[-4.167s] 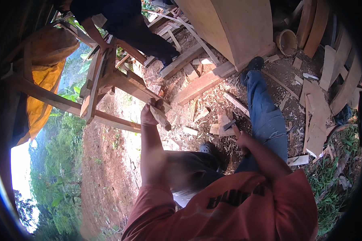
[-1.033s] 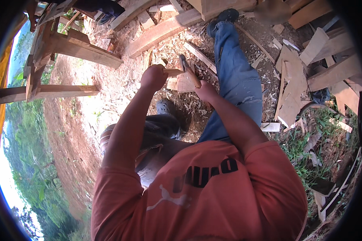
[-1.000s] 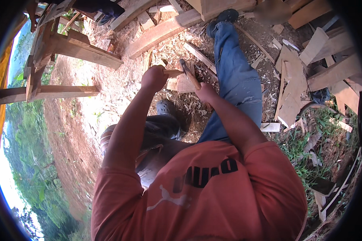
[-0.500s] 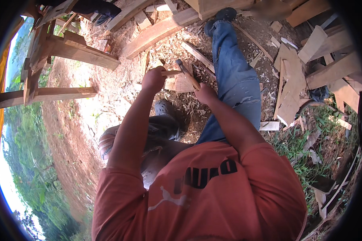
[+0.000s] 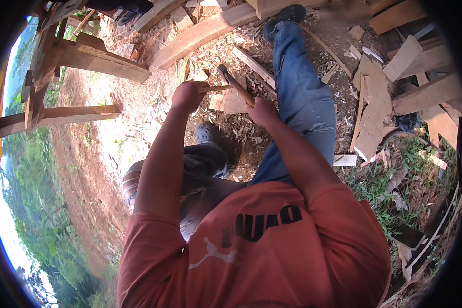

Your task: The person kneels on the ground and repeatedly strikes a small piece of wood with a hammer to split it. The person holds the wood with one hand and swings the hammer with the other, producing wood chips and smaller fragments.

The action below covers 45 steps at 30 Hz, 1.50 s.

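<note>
Held out in front of me, my left hand [image 5: 189,96] is closed around one end of a thin, pale wooden stick [image 5: 215,89], which points to the right. A tool with a wooden handle and small dark head [image 5: 235,84] is gripped by the handle in my right hand [image 5: 264,112]. Its head points up and left, close to the stick's free end; whether they touch I cannot tell. Beneath both lies a flat wood block [image 5: 234,101] on the ground among shavings.
A long beam [image 5: 205,36] crosses the ground ahead. Wooden framing [image 5: 102,61] stands at left. Boards and offcuts [image 5: 372,113] are heaped at right, with grass [image 5: 380,179] below them. My jeans-clad right leg [image 5: 305,97] stretches forward; my left foot [image 5: 208,133] is drawn in.
My left hand has shifted slightly left and up with the stick. In my right hand the tool has tipped up and left, its head now higher above the stick.
</note>
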Available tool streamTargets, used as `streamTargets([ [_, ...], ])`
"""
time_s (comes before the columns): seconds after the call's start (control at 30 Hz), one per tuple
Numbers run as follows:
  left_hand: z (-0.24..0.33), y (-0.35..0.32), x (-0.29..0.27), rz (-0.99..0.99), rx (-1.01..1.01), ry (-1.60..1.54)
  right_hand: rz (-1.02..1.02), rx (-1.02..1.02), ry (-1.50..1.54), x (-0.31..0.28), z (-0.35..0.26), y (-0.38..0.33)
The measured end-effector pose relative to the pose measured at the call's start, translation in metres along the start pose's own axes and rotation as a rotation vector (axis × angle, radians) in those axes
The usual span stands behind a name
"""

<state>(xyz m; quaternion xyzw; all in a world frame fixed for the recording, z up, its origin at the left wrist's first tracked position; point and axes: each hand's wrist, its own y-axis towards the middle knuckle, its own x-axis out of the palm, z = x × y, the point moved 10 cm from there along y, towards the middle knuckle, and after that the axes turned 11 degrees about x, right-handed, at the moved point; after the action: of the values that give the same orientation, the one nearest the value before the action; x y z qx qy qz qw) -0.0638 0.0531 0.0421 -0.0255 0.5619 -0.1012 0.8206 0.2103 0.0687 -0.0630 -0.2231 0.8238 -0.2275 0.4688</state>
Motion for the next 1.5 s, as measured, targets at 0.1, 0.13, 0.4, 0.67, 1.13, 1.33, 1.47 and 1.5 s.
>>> streamTargets([
  [0.1,0.015,0.002,-0.005,-0.046,0.018,0.005,0.071,-0.091,0.086,-0.023,-0.022,-0.011],
  [0.13,0.016,0.003,-0.004,-0.067,0.0,-0.012,0.108,-0.137,0.127,-0.029,-0.027,-0.014],
  [0.4,0.028,0.004,-0.006,-0.125,-0.054,0.027,-0.03,0.017,-0.077,0.002,0.01,0.002],
  [0.67,0.055,0.011,-0.016,-0.062,0.014,-0.051,-0.04,-0.037,0.029,-0.014,-0.014,-0.009],
  [1.13,0.008,0.009,0.002,-0.132,-0.086,0.03,0.005,-0.033,-0.068,0.016,0.017,0.002],
  [1.33,-0.008,0.017,-0.002,-0.031,0.001,0.006,0.029,-0.028,0.045,0.009,0.008,0.013],
  [1.47,-0.001,0.01,-0.005,-0.037,-0.092,-0.102,0.091,-0.112,0.195,-0.006,-0.004,0.008],
  [1.5,0.0,0.01,-0.009,-0.047,-0.123,-0.113,0.114,-0.122,0.2,-0.007,-0.005,0.011],
])
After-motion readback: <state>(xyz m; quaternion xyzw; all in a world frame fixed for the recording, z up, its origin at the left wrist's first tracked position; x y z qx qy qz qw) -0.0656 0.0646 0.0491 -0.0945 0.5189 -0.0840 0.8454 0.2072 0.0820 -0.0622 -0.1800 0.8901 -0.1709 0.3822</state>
